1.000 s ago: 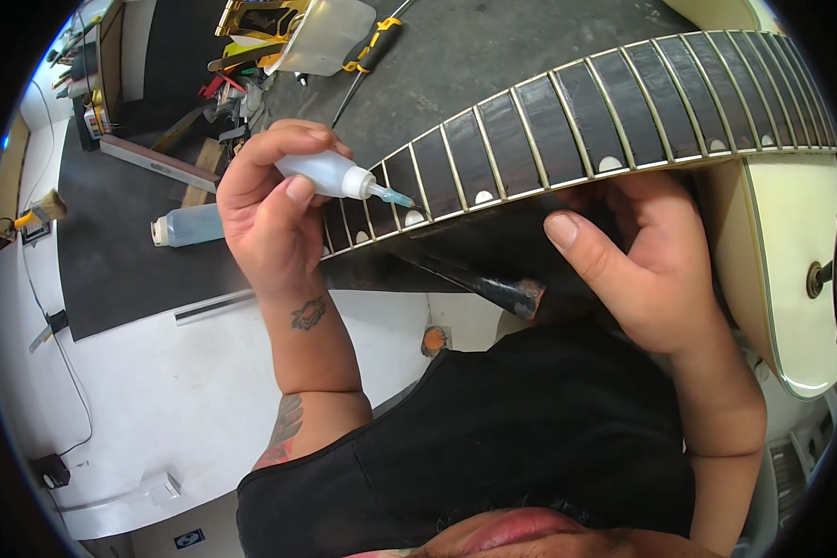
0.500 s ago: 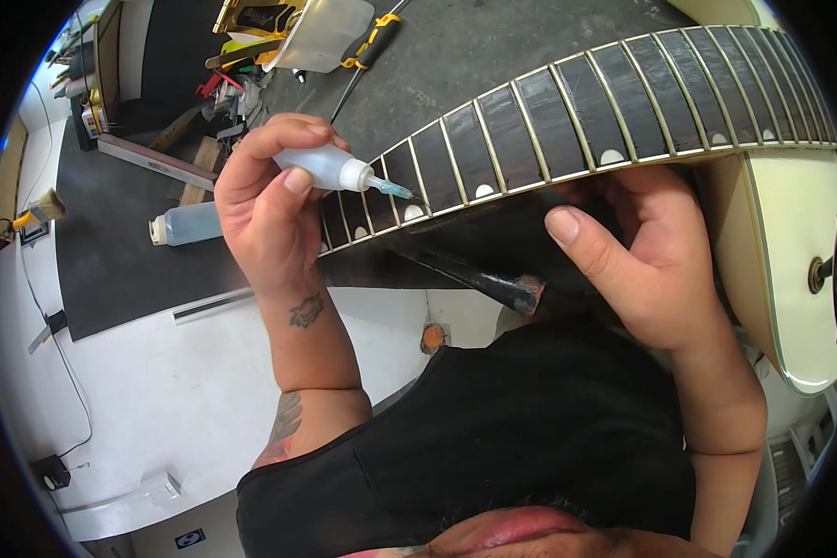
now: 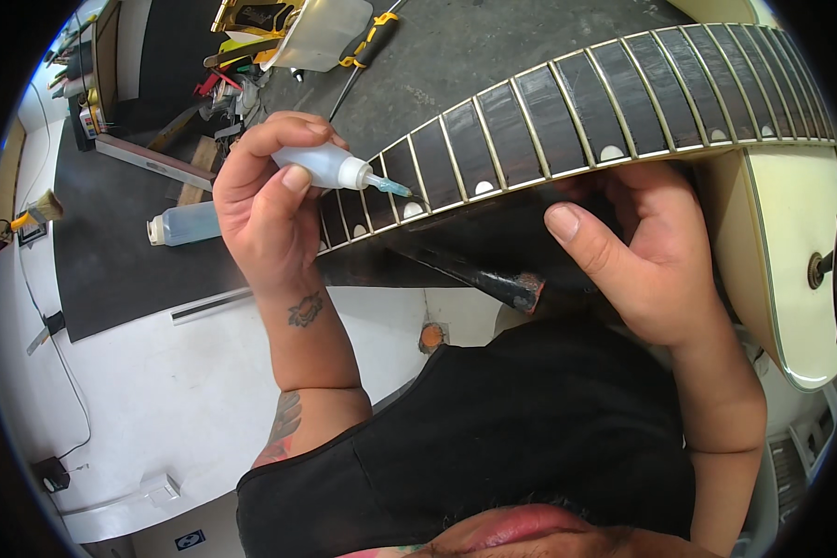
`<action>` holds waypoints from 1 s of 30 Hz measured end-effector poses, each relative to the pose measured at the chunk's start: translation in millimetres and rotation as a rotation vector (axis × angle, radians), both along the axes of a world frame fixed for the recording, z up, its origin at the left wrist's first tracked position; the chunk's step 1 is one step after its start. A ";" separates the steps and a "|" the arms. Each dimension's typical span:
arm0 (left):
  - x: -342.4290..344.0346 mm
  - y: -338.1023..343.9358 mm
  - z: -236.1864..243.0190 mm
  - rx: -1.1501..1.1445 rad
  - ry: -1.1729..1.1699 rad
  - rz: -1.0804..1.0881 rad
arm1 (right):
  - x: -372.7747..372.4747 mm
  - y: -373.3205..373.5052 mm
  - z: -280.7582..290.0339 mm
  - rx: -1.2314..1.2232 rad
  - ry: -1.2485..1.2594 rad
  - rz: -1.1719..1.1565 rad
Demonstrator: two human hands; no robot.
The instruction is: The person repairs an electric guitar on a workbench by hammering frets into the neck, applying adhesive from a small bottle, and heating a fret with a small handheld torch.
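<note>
The long, dark, metal-fretted fingerboard (image 3: pixel 510 130) has slid only slightly up the view, along with both hands, so the work seems to be lingering at one spot. The right hand (image 3: pixel 651 270) sits below it, thumb spread wide, other fingertips hidden behind. The left hand (image 3: pixel 268 200) pinches a small translucent white squeeze bottle (image 3: pixel 318 166); its bluish tapered nozzle (image 3: pixel 386 185) points away from the fingers, tip just beside a pale half-round inlay (image 3: pixel 413 210).

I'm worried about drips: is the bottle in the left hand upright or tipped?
Tipped: the bottle slants in the left hand, its nozzle aimed at the guitar neck. Whether liquid is flowing, I cannot tell.
</note>
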State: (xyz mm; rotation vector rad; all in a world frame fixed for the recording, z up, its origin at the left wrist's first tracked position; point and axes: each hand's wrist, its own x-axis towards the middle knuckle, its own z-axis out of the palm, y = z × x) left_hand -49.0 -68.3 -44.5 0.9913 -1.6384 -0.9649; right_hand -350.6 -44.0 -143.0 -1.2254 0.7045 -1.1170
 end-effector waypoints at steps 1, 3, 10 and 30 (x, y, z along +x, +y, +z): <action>-0.3 -0.4 -0.3 0.000 0.000 0.000 | -0.5 -0.4 -0.2 0.004 0.001 0.001; -2.9 -1.4 -0.4 -0.002 -0.007 0.008 | -1.5 -1.8 -1.1 -0.003 -0.004 -0.009; -5.9 -1.5 4.2 0.107 0.210 0.149 | -1.6 -3.0 1.4 -0.048 0.014 -0.001; 30.4 5.3 4.9 0.214 0.913 0.122 | -88.4 -97.1 181.8 -0.654 0.865 -0.325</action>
